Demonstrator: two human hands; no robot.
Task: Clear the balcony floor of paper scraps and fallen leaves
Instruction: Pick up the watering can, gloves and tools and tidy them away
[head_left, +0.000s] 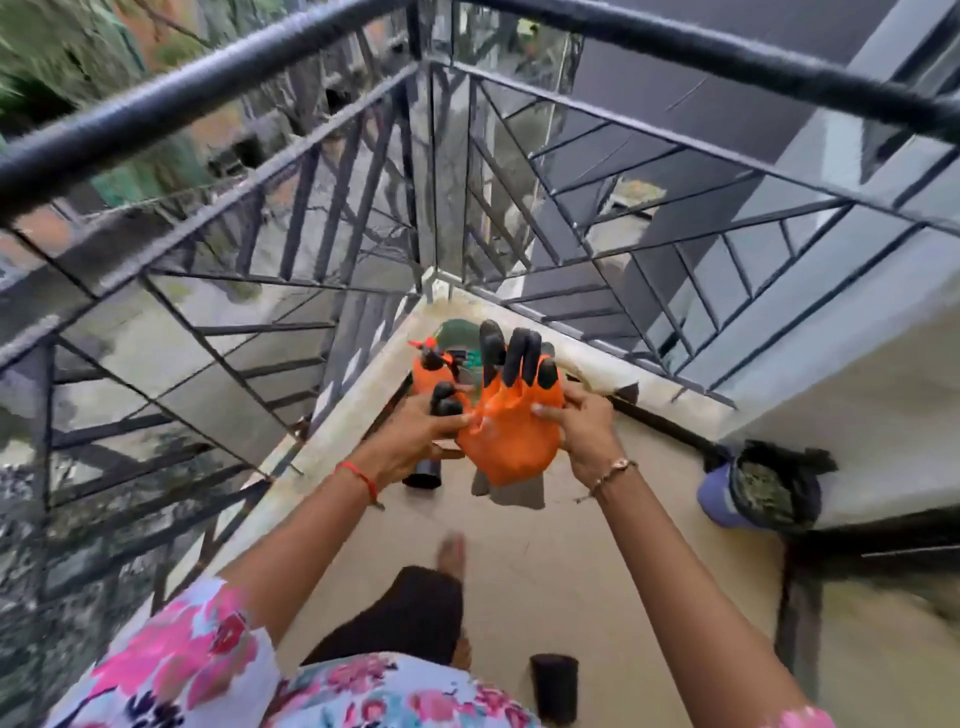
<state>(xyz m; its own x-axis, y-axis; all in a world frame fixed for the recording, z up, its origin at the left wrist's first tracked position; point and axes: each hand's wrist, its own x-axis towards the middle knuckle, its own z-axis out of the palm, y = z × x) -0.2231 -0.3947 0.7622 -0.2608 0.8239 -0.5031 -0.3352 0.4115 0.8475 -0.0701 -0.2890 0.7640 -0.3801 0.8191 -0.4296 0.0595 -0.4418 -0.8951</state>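
Both my hands hold an orange work glove (511, 431) with black clawed fingertips, raised above the balcony floor (613, 551). My left hand (415, 434) grips its thumb side; my right hand (584, 423) pinches its right edge. The glove's fingers point away from me, toward the corner. Below the glove a grey scrap (519, 493) lies on the floor, partly hidden. No leaves are clearly visible on the beige floor.
An orange spray bottle (431, 371) and a green object (457, 338) stand in the far corner. Black cylinders rest on the floor (423, 475) and near my feet (555, 686). A blue pot with a dark bag (763, 491) sits right. Black metal railing (311, 249) encloses two sides.
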